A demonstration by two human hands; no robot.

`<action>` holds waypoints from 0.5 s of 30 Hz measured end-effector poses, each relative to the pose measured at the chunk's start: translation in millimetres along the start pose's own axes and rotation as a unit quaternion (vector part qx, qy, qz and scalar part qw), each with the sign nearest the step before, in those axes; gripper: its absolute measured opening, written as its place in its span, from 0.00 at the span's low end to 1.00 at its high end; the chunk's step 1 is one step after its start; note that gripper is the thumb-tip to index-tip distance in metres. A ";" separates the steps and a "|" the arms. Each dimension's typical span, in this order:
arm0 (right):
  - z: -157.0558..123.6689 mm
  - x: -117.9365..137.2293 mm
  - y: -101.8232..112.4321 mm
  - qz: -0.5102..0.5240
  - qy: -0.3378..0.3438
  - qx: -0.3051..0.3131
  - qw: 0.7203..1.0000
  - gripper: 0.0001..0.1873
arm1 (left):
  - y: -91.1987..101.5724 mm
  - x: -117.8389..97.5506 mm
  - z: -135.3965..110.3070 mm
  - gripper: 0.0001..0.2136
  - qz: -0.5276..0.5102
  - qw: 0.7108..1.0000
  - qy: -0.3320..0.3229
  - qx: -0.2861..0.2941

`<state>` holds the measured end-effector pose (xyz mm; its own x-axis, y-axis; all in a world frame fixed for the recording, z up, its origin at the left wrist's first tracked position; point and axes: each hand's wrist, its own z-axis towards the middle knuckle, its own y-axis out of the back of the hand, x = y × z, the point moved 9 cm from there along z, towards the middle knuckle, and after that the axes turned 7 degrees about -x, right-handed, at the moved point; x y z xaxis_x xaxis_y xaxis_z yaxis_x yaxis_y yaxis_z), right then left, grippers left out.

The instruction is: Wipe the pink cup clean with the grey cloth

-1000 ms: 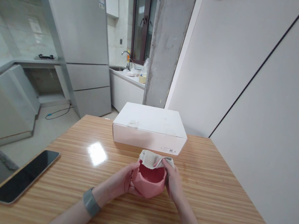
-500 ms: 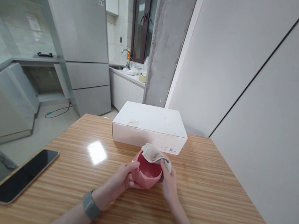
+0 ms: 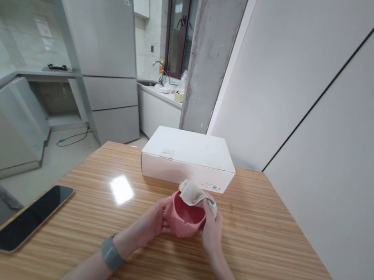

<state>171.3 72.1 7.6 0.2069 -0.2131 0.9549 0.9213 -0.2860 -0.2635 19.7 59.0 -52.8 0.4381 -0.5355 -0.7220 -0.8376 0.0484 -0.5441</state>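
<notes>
A pink bowl-like pot (image 3: 183, 227) with a faceted outside and small notches in its rim is tilted so that its hollow faces me. My left hand (image 3: 158, 217) is closed round its left side, fingers under the wall. At the right rim, my right hand (image 3: 212, 226) pinches a pale grey-white cloth (image 3: 193, 193), thumb on top. The cloth drapes over the far right rim. Part of the right hand's fingers is hidden behind the pot and cloth.
Just behind the pot stands a closed white cardboard box (image 3: 186, 173) on the wood-grain table (image 3: 269, 265). A black-screened phone (image 3: 30, 218) lies near the table's left edge. Beyond are a grey fridge (image 3: 97, 32), a sink counter and a concrete pillar (image 3: 212, 53).
The pot has turned a little and shifted slightly right, so its rim notch sits lower and further right. My left thumb has slid from the rim to the outer side.
</notes>
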 end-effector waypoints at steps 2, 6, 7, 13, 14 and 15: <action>2.0 -1.9 -2.1 -0.009 -0.017 0.025 0.999 0.19 | -3.3 1.3 -1.0 0.22 0.018 0.999 0.003 0.036; 3.8 -6.7 -4.4 -0.029 -0.037 0.046 0.998 0.18 | -4.0 2.5 -2.9 0.21 0.023 0.998 0.003 0.057; 4.3 -6.7 -5.2 -0.028 -0.036 0.048 0.998 0.18 | -1.2 2.7 -1.8 0.21 0.021 0.999 0.000 0.044; 2.3 -1.0 -12.9 -0.020 -0.010 0.060 0.998 0.22 | 7.8 1.2 2.1 0.22 0.019 0.999 -0.023 -0.019; 0.1 0.9 -14.3 -0.022 0.003 0.058 0.998 0.21 | 6.9 -0.7 0.8 0.21 0.015 0.999 -0.029 -0.024; -2.7 2.5 -15.6 -0.025 0.019 0.053 0.998 0.21 | 5.5 -3.6 -0.8 0.21 0.006 0.999 -0.040 -0.027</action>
<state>156.6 73.4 13.7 0.1497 -0.2363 0.9601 0.9602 -0.1968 -0.1981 13.2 60.4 -52.9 0.4498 -0.4668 -0.7614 -0.8586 0.0085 -0.5125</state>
